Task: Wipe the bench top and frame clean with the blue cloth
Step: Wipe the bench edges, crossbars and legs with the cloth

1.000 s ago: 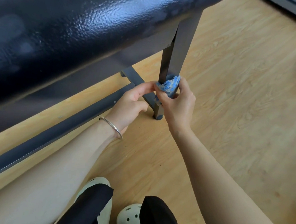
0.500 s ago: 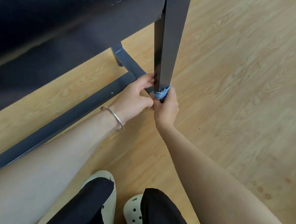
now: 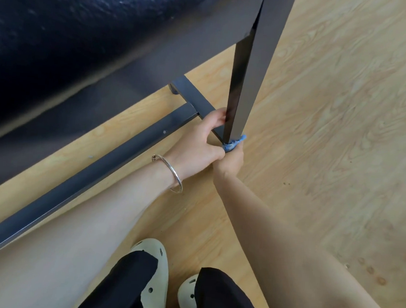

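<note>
While the left hand [image 3: 202,141] grips the leg [image 3: 247,84], likely bracing, the right hand [image 3: 230,161] squeezes the cloth [image 3: 232,145] round its foot

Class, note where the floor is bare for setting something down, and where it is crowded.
Bare: light wooden floor right of the dark metal bench leg. Crowded: the leg's foot, where left hand, right hand and blue cloth meet by the grey crossbar.
</note>
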